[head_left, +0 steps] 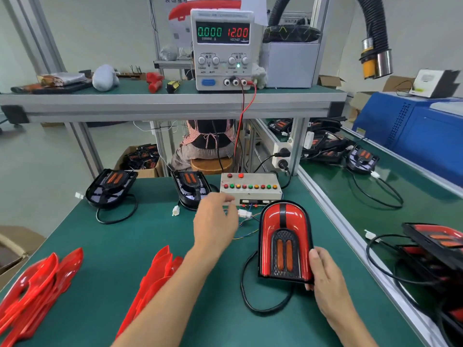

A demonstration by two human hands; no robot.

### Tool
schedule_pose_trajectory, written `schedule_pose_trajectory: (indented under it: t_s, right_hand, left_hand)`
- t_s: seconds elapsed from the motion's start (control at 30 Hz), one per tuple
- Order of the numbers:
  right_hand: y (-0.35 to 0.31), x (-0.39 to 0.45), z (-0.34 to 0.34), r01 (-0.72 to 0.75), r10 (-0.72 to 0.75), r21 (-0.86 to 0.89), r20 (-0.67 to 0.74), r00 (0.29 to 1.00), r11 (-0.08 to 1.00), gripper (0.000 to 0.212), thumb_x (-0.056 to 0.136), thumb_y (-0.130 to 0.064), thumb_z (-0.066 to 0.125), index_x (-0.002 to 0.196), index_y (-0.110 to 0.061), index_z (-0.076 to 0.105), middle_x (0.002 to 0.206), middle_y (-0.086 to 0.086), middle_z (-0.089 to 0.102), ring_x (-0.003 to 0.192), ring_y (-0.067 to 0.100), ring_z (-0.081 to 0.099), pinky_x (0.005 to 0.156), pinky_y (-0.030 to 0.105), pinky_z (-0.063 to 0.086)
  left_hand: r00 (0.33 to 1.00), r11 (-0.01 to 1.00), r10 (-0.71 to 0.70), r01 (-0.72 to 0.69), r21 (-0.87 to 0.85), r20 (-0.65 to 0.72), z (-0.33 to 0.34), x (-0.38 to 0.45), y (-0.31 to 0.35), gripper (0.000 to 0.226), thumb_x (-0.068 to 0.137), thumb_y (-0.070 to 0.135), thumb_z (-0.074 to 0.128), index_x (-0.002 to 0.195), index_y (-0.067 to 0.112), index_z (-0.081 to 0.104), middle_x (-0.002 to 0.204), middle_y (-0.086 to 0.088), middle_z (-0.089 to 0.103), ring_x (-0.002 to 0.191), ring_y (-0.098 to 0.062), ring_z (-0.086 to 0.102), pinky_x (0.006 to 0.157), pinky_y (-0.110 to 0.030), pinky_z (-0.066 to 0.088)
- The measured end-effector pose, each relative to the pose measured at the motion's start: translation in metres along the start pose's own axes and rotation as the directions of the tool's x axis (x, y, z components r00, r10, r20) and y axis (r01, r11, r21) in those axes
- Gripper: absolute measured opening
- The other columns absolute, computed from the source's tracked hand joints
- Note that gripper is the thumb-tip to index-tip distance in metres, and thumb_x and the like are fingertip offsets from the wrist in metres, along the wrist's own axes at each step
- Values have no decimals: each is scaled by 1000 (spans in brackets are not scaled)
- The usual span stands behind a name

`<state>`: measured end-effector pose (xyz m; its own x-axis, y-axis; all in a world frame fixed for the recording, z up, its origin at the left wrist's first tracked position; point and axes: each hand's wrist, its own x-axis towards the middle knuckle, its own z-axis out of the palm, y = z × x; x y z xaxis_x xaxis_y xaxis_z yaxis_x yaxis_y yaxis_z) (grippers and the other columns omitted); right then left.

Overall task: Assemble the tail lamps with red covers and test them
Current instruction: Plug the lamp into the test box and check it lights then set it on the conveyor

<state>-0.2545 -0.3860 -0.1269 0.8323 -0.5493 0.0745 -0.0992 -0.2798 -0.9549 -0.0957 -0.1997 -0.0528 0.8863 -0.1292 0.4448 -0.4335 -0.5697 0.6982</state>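
Note:
A tail lamp with a red cover (284, 240) stands tilted on the green mat, and my right hand (323, 271) grips its lower right corner. Its black cable (246, 296) loops on the mat in front. My left hand (215, 222) hovers with relaxed fingers near a white connector (245, 213) in front of the grey test box (250, 187) with its row of coloured buttons. Two uncovered black lamp bases (110, 187) (191, 190) lie further back. Two piles of red covers (37, 289) (156, 279) lie at the near left.
A power supply (223, 50) on the upper shelf reads 0.000 and 12.00, with red and black leads (241, 126) dropping down. More lamps (436, 249) are stacked at the right beyond an aluminium rail (338, 221). A person sits behind the bench.

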Motion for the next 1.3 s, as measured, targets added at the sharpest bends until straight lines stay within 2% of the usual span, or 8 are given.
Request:
schedule_pose_trajectory:
  t_s: [0.13,0.23,0.4,0.53,0.67,0.9,1.07,1.3]
  right_hand:
    - [6,5,-1,-16,16,1,24,1000,1000,40,98,-56,36,101,-26,62,63,-7,60,55,9,52,59,31,49]
    - [8,8,1,-23,23,8,43,999,1000,37,99,-55,37,102,-29,63,69,-3,62,58,9,54,60,34,52]
    - [10,9,0,22,-21,-9,41,999,1000,28,98,-56,35,97,-45,61,69,4,65,56,11,56,60,30,48]
    - [7,10,-1,4,-4,11,44,999,1000,27,96,-58,35,97,-48,60,68,0,65,57,11,58,57,24,46]
    - [5,9,1,-10,9,63,20,1000,998,25,100,-50,39,95,-45,63,67,-5,65,57,10,56,51,17,45]
    - [5,10,0,-71,65,118,54,996,990,30,106,-43,40,102,-27,65,69,-4,64,60,12,55,52,18,46]
    - [3,9,0,-74,66,134,63,996,988,30,106,-44,40,93,-40,66,70,-4,63,60,10,54,53,19,47]
    - [0,8,1,-53,46,154,49,998,987,30,97,-55,40,92,-40,65,69,-5,63,59,10,53,52,20,46]
  left_hand:
    - [989,984,-8,-18,178,147,15,42,-22,40,92,8,53,128,11,68,109,-12,71,124,-30,46,103,-37,41]
    - [952,959,-13,-75,273,306,30,66,-35,51,92,3,46,143,9,54,134,-15,61,129,-36,47,110,-41,36]
    - [886,935,-88,-83,343,454,48,87,-47,58,93,1,43,150,10,38,150,-15,43,132,-39,43,107,-48,41]
    - [880,933,-109,-70,353,462,57,94,-53,59,94,2,42,152,10,34,152,-13,38,134,-36,44,106,-49,43]
    - [896,930,-84,-88,358,437,63,92,-60,58,94,1,43,151,8,36,151,-14,38,131,-37,47,102,-48,45]
    - [862,901,-107,-126,414,495,63,101,-62,61,93,0,42,153,10,35,154,-11,33,135,-34,43,105,-50,45]
    - [854,899,-113,-130,418,508,63,103,-62,62,93,0,45,153,9,34,154,-12,33,136,-34,44,108,-49,43]
    - [860,909,-117,-108,402,497,64,105,-63,61,92,2,45,152,9,35,146,-13,39,131,-35,47,105,-48,44]
